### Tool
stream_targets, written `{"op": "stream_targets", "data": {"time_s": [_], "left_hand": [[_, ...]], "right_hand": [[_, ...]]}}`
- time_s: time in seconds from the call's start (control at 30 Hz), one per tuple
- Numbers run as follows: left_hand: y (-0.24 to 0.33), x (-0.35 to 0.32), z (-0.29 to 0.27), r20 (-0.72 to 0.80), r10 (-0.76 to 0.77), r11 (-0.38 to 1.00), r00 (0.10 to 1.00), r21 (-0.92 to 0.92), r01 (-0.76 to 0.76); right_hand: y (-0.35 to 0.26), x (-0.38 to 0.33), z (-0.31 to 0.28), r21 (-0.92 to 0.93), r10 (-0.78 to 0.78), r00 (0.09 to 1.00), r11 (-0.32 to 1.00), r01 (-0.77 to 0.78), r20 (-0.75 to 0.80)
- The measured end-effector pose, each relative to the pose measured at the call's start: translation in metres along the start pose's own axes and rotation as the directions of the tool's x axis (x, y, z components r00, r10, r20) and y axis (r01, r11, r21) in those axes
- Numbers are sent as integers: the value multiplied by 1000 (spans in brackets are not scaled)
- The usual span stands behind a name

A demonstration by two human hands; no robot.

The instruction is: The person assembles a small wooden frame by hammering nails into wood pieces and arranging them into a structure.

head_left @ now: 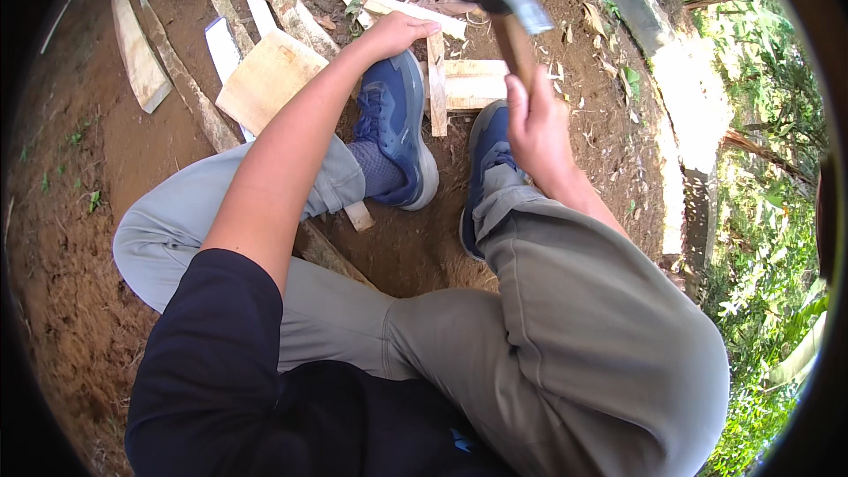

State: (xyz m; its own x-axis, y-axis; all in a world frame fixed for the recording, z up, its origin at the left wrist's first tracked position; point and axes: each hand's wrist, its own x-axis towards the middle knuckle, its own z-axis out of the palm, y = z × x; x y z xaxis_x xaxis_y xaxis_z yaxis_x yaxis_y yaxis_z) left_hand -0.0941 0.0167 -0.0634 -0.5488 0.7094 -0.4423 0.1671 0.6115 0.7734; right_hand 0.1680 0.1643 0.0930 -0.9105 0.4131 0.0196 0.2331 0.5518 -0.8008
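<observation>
Dirt ground (132,150), wood offcuts (269,79), raised hammer (510,13)

It was an outdoor work spot on bare dirt ground (79,238): scrap wooden planks (141,53) lay scattered over the soil, with green plants (777,212) along a concrete edge (698,124).

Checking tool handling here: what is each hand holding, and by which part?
The right hand holds a hammer by the lower end of its wooden handle. The left hand presses on a narrow wooden strip, palm down.
</observation>
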Motion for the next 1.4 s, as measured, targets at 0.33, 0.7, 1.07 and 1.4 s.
{"op": "stream_targets", "data": {"time_s": [0.33, 0.7, 1.07, 1.4], "left_hand": [[3, -7, -2, -1, -37, 999, 999, 8, 37], [-4, -10, -5, -30, -30, 998, 999, 47, 31], [0, -5, -2, -29, 17, 1000, 999, 8, -17], [15, -7, 7, -39, -1, 999, 999, 36, 2]], "right_hand": [[-5, 11, -14, 60, -118, 988, 990, 124, -98], [-23, 18, -22, 51, -87, 996, 995, 86, 18], [-16, 21, -20, -26, -64, 997, 998, 65, 50], [8, 17, -11, -145, 83, 969, 988, -50, 234]]}}
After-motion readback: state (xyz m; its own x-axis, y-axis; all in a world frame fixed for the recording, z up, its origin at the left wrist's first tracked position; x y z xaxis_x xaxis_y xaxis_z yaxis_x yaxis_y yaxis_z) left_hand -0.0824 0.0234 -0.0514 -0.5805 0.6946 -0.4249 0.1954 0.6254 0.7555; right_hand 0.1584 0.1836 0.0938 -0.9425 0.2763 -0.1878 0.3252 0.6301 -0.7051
